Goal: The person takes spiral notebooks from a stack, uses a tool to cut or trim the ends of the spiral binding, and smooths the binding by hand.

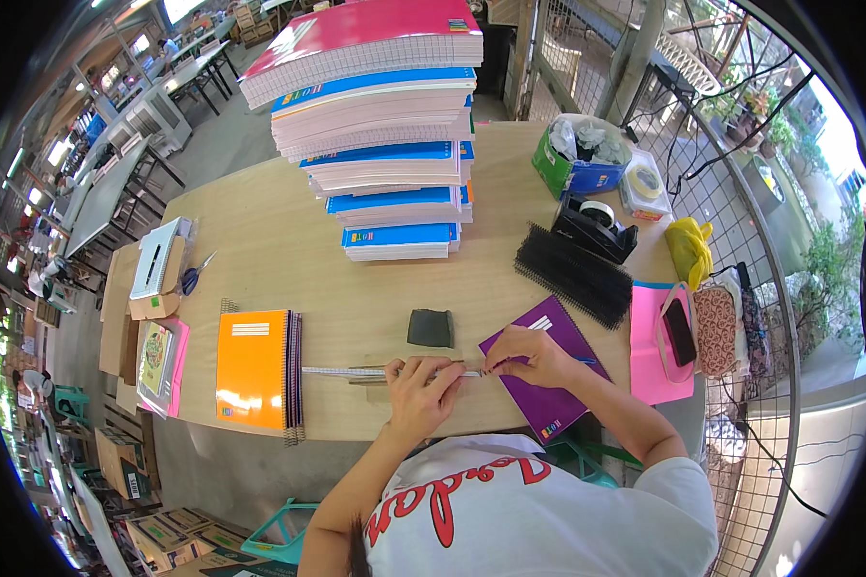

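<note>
A long, thin white strip (342, 371) lies across the table in front of me, beside thin brown sticks; I cannot tell whether it is a ruler or a paper edge. My left hand (421, 392) is closed over its right part, fingers bent. Just to the right, my right hand (534, 358) pinches something too small to make out at the strip's end. Below that hand lies a tilted purple spiral notebook (541, 409). A dark square pad (430, 328) sits just beyond my left hand. At the left is a stack of spiral notebooks with an orange cover (250, 370).
Tall stacks of blue and pink-red covered books (399, 236) stand at the back. To the right are black binding coils (574, 274), a tape dispenser (595, 226), a green-blue box (582, 163) and a phone (680, 332). Scissors (197, 273) lie at the left.
</note>
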Demonstrator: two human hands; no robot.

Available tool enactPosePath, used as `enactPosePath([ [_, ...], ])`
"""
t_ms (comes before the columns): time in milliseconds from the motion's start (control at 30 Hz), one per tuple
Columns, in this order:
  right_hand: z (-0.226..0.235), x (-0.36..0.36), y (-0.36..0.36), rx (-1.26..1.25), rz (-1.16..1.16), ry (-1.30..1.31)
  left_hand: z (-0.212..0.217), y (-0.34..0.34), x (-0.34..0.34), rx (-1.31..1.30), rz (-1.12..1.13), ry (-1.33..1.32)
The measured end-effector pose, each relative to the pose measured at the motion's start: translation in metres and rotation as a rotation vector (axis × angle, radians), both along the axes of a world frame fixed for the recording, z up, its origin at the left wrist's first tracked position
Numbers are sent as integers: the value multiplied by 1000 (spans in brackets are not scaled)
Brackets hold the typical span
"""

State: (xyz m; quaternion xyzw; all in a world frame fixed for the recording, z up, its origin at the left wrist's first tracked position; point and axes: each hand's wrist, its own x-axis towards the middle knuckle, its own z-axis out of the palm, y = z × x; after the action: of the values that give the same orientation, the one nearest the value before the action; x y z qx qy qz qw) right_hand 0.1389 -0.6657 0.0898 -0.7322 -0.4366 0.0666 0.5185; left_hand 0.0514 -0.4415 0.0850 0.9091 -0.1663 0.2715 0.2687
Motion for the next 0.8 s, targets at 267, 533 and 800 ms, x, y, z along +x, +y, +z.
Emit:
enactPosePath([
  [267,2,-23,9,-135,-219,-28,-1,2,1,-57,-1,50],
  [533,10,-39,26,-234,-226,-389,-1,12,-4,-63,-50,43],
  [800,21,-51,31,-347,-223,-262,-13,7,-9,-91,-101,-1],
])
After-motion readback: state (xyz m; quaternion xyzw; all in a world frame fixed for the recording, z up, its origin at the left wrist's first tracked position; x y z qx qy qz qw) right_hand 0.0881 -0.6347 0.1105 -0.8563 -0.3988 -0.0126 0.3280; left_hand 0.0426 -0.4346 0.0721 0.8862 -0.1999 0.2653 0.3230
